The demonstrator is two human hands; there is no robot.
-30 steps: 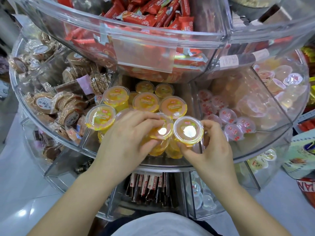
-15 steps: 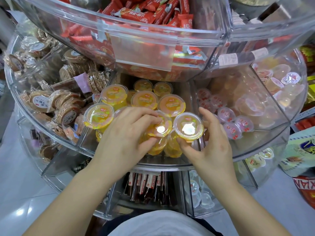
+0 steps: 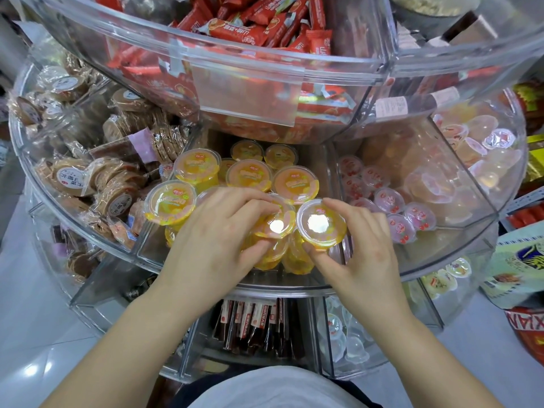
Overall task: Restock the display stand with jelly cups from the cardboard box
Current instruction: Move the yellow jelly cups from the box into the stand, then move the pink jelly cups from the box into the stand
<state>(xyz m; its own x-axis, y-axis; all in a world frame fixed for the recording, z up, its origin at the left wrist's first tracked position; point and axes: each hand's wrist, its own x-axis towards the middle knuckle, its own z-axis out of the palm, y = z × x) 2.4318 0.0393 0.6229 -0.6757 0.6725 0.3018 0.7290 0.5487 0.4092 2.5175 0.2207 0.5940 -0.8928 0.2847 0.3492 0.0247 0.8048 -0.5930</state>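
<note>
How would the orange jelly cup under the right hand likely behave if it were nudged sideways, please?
The jelly cup sits on top of other cups, so it would probably tip or slide off. Its glossy film lid suggests a slippery surface. The right hand pinches its rim, which likely steadies it for now.

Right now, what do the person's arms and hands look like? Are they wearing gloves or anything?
No gloves. Both the left hand and the right hand are bare, with short plain nails and no rings, watch or bracelets showing. The forearms are bare too, with no sleeves reaching into view. At the bottom edge there is a light grey top on the person's body.
</note>
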